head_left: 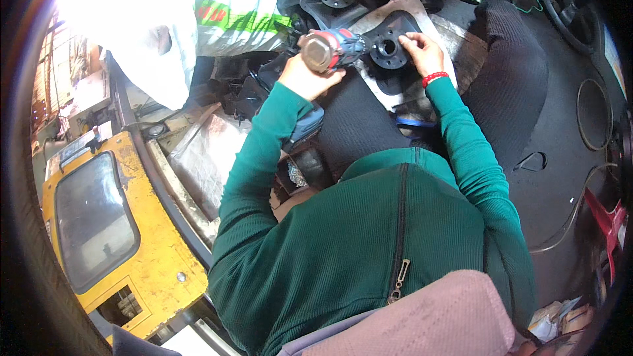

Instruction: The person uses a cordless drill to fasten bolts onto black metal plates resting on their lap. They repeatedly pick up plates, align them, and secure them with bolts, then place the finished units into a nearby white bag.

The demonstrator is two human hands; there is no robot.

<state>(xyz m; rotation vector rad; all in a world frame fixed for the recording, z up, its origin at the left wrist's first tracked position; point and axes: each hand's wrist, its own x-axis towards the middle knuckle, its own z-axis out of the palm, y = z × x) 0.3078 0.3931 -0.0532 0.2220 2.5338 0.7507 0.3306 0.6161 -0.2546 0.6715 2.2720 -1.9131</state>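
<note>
Two hands are seen flanking a black flanged disc (388,61), laid over a pale sheet (407,2). To its left, a power drill (339,49) is gripped by the closed left hand (308,79), elbow bent; at its right rim, the right hand (426,57) is half-curled; whether anything is pinched cannot be told.

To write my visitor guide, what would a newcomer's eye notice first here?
The worn yellow machine panel at lower left and the white bags at upper left probably stand out. Near top centre, the left hand grips a power drill beside a black flanged part touched by the right hand.
</note>
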